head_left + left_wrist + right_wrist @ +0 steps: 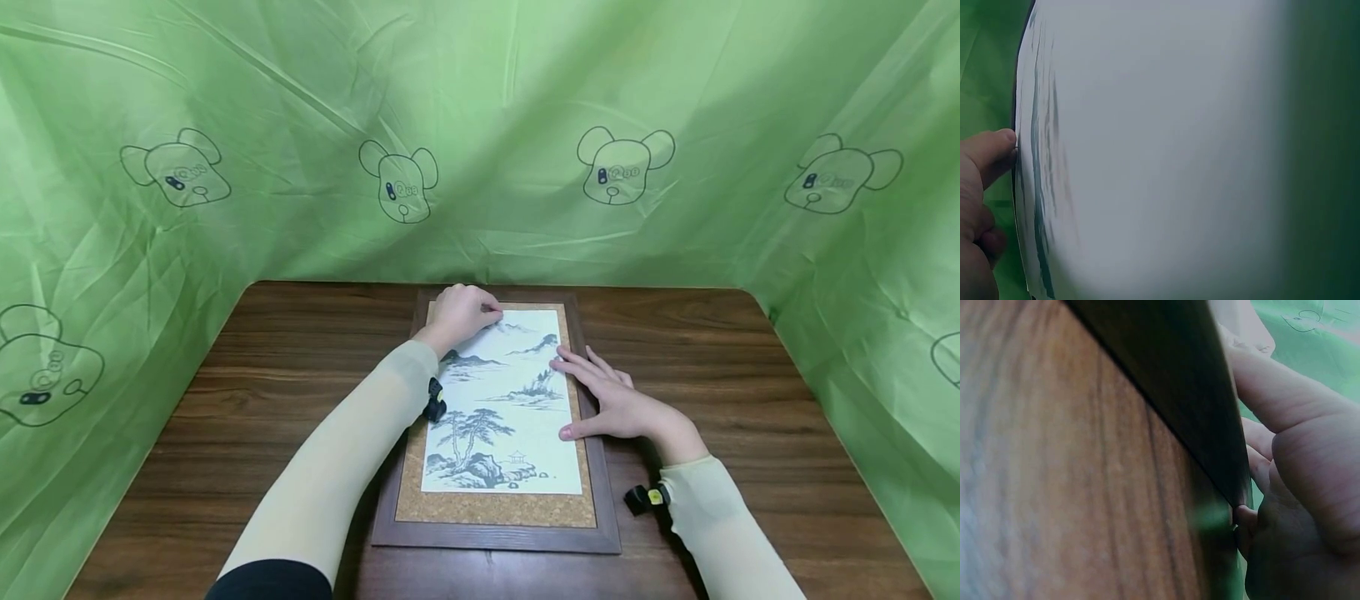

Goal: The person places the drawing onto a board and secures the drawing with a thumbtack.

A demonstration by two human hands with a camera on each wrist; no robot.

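Observation:
A sheet of paper (525, 367) printed with a blue-grey landscape lies on a cork board (495, 508) with a dark wooden frame (495, 538). At the paper's top edge, my left hand (461, 317) has thumb and forefinger brought together. The left wrist view shows those fingertips (1005, 135) against the sheet, with a tiny dark pin-like tip between them, mostly hidden. My right hand (611, 400) lies across the frame's right side, fingers spread. Its fingertips and thumb touch the paper's right edge; the right wrist view shows the hand (1310, 475) beside the dark frame.
The board rests on a brown wood-grain table (712, 358), its far end near the table's back edge. Green cloth (495, 83) with line-drawn bear heads hangs behind and at both sides. Each wrist carries a small black camera (433, 400).

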